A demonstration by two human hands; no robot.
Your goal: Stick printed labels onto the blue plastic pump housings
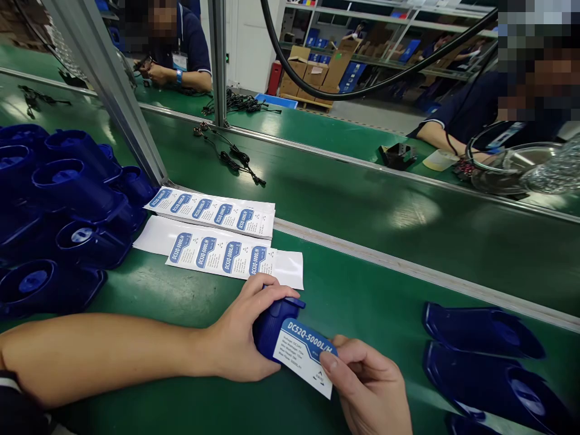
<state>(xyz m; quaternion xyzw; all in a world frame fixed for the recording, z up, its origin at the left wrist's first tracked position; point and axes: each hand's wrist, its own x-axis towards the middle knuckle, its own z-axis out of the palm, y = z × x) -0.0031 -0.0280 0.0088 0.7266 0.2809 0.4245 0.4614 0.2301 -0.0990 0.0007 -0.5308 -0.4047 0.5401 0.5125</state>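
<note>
My left hand (244, 329) is wrapped around a dark blue plastic housing (269, 326) above the green bench. Between thumb and fingers, my right hand (371, 380) pinches the right end of a blue and white sticker (301, 353) printed DC52Q-5000L/H. The sticker's left edge lies against the housing; whether it is stuck there I cannot tell. Behind my left hand are sheets of the same printed labels, a nearer strip (217, 254) and a farther strip (212, 211), with bare white backing showing beside them.
Many blue housings (67, 187) are heaped at left; more blue parts (484, 332) lie at right. A metal post (113, 90) rises behind the heap. Black cables (235, 158) rest on the green belt (326, 187). Co-workers sit across it, one with a dark sleeve (194, 42).
</note>
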